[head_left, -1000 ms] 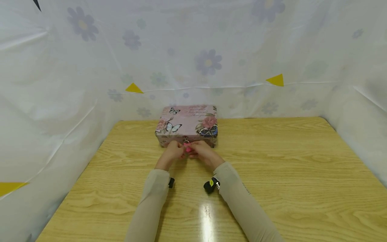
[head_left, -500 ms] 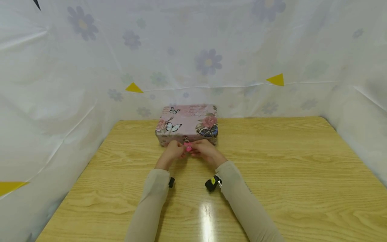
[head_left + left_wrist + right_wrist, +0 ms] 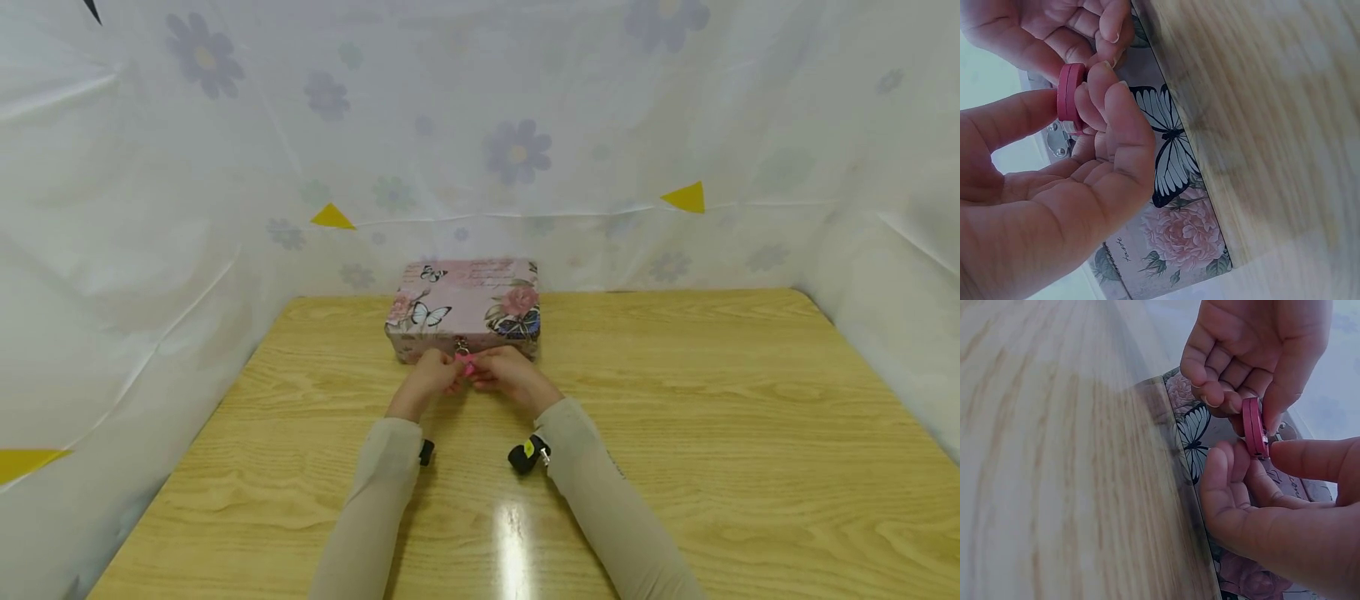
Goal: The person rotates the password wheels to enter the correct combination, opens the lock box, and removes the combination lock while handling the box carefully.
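A small pink padlock [image 3: 469, 364] hangs by its metal shackle at the front of a pink tin box [image 3: 465, 296] printed with butterflies and roses. My left hand [image 3: 429, 373] pinches the padlock from the left, thumb on one face and fingertips on the other. From the opposite side my right hand [image 3: 517, 377] pinches it too. Both wrist views show the padlock's rounded edge with a seam, held between the two hands' fingers. Beside it, partly hidden, is the box's metal clasp [image 3: 1058, 140]. The lid is down.
The box stands near the back of a wood-grain table [image 3: 712, 417]. A white flower-printed sheet [image 3: 600, 108] hangs behind and along the sides, with yellow triangles on it. Black straps [image 3: 527, 455] sit at the wrists.
The right hand has shifted slightly up and to the right, then held still. Half a second ago the padlock's face showed more; fingers cover more of it now. The box has stayed put.
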{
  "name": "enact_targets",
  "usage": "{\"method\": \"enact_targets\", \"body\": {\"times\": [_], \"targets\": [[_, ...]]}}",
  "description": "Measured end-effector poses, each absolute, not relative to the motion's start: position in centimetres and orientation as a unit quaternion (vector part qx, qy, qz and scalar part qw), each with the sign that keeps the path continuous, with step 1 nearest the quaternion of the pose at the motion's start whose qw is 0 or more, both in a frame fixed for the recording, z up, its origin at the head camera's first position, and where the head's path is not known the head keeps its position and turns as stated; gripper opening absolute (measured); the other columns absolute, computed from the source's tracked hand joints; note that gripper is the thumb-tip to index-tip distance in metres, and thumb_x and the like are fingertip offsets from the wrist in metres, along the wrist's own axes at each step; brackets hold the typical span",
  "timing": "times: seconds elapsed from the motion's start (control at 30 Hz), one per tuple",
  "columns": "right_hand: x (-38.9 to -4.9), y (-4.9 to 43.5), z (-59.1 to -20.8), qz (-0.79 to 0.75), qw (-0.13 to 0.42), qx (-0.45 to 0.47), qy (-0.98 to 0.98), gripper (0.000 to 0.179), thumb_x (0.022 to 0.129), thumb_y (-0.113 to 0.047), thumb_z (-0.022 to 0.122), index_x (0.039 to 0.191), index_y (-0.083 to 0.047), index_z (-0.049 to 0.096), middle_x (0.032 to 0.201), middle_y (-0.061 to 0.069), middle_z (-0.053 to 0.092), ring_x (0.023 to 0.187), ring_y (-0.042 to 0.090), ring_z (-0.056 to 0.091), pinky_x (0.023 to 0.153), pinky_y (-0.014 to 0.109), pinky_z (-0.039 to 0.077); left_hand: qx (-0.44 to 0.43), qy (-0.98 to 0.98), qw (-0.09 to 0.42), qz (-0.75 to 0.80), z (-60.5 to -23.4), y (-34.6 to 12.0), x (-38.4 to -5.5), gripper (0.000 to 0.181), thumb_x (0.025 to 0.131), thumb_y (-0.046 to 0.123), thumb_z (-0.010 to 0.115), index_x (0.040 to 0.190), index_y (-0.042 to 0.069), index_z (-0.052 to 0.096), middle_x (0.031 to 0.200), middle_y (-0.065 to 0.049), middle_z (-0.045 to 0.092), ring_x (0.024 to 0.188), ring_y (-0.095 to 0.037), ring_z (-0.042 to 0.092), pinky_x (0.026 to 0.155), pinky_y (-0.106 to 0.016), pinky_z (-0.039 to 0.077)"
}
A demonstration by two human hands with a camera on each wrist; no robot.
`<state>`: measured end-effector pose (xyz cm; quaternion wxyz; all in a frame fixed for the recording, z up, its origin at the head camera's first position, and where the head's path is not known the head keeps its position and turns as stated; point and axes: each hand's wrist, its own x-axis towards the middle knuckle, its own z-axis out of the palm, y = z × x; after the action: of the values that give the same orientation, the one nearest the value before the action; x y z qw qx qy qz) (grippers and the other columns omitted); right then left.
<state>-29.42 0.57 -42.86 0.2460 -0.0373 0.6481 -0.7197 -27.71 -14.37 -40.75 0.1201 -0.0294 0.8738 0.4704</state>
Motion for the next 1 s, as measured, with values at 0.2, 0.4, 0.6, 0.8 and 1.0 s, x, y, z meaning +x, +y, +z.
{"method": "enact_targets", "body": {"times": [0.2,0.4,0.6,0.8,1.0], "targets": [[-29.3,0.5,-42.7,-0.715,0.253,-0.028,0.652,0.032,0.099,-0.002,0.043,0.124,0.017,0.049,0.081,0.005,0.059,0.071,0.013,0.058,0.070,0.025,0.052,-0.008,0.867,0.118,0.484,-42.5,-15.0,-28.9,0.028,0.097,0.015,0.053,0.081,-0.006,0.064,0.074,-0.017,0.067,0.062,-0.021,0.065,0.062,-0.032,0.054],[-29.2,0.4,-42.8,-0.715,0.254,-0.026,0.650,0.030,0.099,-0.002,0.044,0.122,0.017,0.049,0.081,0.006,0.059,0.070,0.013,0.058,0.073,0.027,0.052,-0.032,0.874,0.116,0.470,-39.4,-13.7,-26.5,0.024,0.097,0.005,0.049,0.084,-0.013,0.060,0.083,-0.023,0.065,0.066,-0.022,0.064,0.066,-0.031,0.054],[-29.0,0.2,-42.7,-0.719,0.244,-0.015,0.651,0.028,0.098,0.001,0.045,0.121,0.017,0.050,0.081,0.006,0.058,0.069,0.012,0.057,0.072,0.027,0.053,-0.042,0.871,0.119,0.475,-39.9,-13.8,-26.9,0.024,0.097,0.005,0.049,0.083,-0.010,0.061,0.084,-0.021,0.065,0.066,-0.023,0.064,0.067,-0.035,0.055],[-28.9,0.1,-42.7,-0.726,0.239,-0.008,0.645,0.029,0.098,0.002,0.046,0.122,0.018,0.050,0.082,0.005,0.059,0.069,0.011,0.057,0.069,0.023,0.051,-0.008,0.862,0.112,0.494,-41.8,-14.7,-28.3,0.026,0.096,0.010,0.052,0.077,-0.005,0.061,0.075,-0.016,0.064,0.061,-0.020,0.063,0.060,-0.030,0.053],[-28.8,0.0,-42.4,-0.735,0.233,-0.002,0.637,0.031,0.098,0.003,0.046,0.124,0.018,0.050,0.086,0.006,0.060,0.070,0.010,0.057,0.071,0.023,0.052,-0.012,0.863,0.119,0.491,-46.4,-16.0,-31.8,0.026,0.095,0.010,0.051,0.074,-0.001,0.062,0.070,-0.012,0.065,0.058,-0.019,0.064,0.056,-0.030,0.053]]}}
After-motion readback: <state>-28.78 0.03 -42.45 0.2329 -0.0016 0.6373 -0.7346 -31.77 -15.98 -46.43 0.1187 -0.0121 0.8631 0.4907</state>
